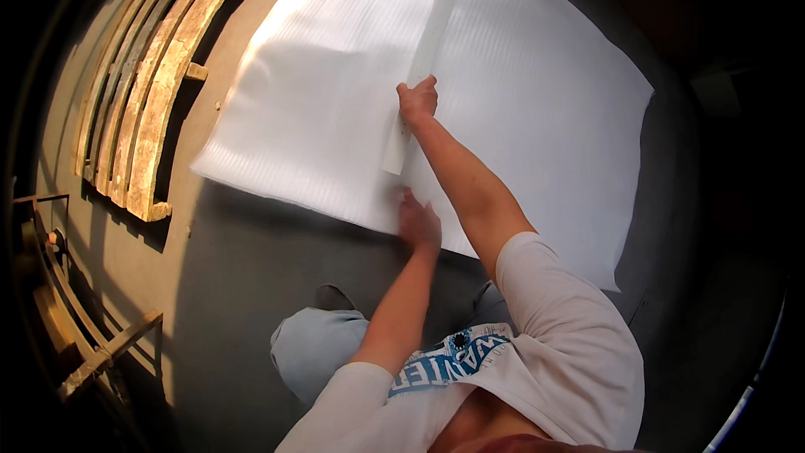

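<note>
A long, narrow, straight off-white strip (432, 42) lies on a broad, white, finely ribbed sheet (545, 109) spread over the grey floor (243, 277). The strip's long axis runs away from the person, leaning slightly right. The right hand (418, 102) rests across the strip's nearer part, thumb and finger spread; whether it grips or only presses, I cannot tell. The left hand (419, 223), closer to the strip's near end, is just beyond it on the person's side; its blurred fingers' state is unclear.

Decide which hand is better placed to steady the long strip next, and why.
Probably the right hand: it is on the strip; the blurred left hand is by the near edge of the white sheet.
</note>
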A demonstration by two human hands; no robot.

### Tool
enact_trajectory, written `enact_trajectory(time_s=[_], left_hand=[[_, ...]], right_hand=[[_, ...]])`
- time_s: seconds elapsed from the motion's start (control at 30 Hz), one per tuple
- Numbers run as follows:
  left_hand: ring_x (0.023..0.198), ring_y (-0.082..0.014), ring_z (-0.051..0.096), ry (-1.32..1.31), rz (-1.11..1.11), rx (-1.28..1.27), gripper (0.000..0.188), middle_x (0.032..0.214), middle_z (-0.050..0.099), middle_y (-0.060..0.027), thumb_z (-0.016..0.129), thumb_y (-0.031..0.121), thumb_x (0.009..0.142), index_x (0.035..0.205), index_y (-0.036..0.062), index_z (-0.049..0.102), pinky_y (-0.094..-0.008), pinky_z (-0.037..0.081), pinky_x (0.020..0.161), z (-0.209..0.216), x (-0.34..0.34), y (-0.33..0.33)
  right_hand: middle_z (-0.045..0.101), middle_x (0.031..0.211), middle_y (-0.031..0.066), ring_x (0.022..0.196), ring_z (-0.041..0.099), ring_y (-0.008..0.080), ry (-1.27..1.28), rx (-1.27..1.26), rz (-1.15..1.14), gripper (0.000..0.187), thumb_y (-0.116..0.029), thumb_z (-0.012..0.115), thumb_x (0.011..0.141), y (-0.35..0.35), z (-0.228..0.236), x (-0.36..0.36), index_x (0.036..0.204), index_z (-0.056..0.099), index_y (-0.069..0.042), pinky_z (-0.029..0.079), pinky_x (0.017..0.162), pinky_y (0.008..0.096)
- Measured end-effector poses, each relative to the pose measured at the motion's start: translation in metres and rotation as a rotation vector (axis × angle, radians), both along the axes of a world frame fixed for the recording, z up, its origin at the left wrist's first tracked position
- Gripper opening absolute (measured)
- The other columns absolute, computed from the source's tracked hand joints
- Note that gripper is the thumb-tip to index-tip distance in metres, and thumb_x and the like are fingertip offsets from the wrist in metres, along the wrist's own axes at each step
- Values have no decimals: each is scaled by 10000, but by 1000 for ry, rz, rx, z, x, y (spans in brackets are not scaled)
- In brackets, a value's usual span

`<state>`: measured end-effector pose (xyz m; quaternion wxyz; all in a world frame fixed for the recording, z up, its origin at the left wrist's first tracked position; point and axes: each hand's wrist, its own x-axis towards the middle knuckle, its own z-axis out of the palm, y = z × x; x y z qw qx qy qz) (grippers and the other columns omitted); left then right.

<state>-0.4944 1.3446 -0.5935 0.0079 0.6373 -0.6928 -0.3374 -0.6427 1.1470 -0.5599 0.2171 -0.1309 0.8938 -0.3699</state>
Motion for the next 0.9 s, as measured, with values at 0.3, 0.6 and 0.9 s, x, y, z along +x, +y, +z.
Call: enact_trajectory(time_s=[0.3, 0.6, 0.9], left_hand=[[824, -322, 657, -9, 8, -39, 611, 1002, 581, -114, 699, 266, 849, 1329, 165, 334, -446, 537, 643, -2, 6, 2], [825, -322, 659, 54, 48, 116, 464, 969, 594, -135, 643, 293, 879, 1247, 123, 416, -434, 548, 692, -16, -8, 8], [953, -188, 566, 528, 392, 427, 433, 997, 569, -27, 564, 487, 892, 1140, 139, 496, -356, 468, 793, 5, -10, 20]], right_hand=[[675, 911, 175, 742, 693, 299, -186, 358, 462, 311, -227, 644, 863, -8, -25, -33, 993, 622, 55, 593, 613, 374], [701, 905, 170, 796, 674, 287, -179, 63, 1033, 434, -296, 585, 877, 2, 10, 91, 1234, 597, -51, 530, 760, 395], [652, 976, 204, 926, 645, 366, 110, 121, 415, 485, -390, 639, 888, 31, -7, 89, 1144, 459, -20, 525, 751, 463]])
